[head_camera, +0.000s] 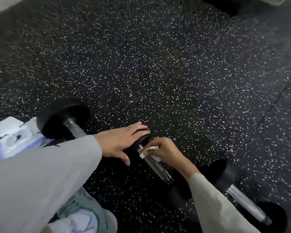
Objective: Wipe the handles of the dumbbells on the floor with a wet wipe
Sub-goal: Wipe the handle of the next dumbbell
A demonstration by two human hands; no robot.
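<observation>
Steadying the middle dumbbell's head with flat, straight fingers, the left hand (123, 142) is bracing while the right hand (165, 151) is pinching the wet wipe (149, 149) around the handle (156, 165); twisting fully around would be covering the underside.

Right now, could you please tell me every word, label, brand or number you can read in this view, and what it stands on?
None can be read.
White and purple wipes pack: dark marks, too blurred to read.
Dumbbells: the middle one, the left one and the right one show no legible number or brand.
Shoe: no text visible.
</observation>
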